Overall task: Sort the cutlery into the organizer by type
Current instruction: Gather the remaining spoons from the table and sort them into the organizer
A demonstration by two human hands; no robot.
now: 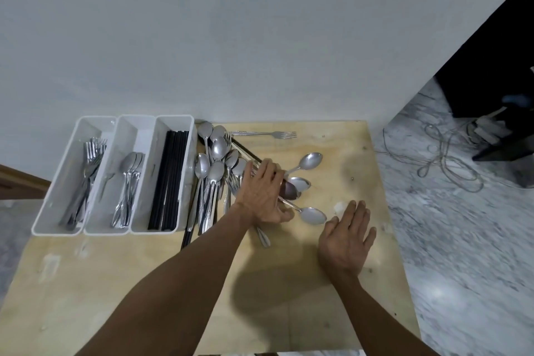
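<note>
Loose cutlery [219, 170] is heaped on the table [332, 283] just right of the organizer [115, 176]; the left hand [264, 196] is closed over spoon handles; the right hand [346, 240] is held flat, fingers spread, empty; only spoons should be gathered, bowls aligned, then laid into the middle compartment.

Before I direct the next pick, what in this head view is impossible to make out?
- Left hand grip: its fingers cover the spoon handles under it, so a grasp is unconfirmed.
- Loose pile: overlapping pieces hide the lower ones; no count possible.
- Fork compartment: stacked forks hide those beneath.
- Right hand: palm faces down, so contact with the table is unclear.
</note>
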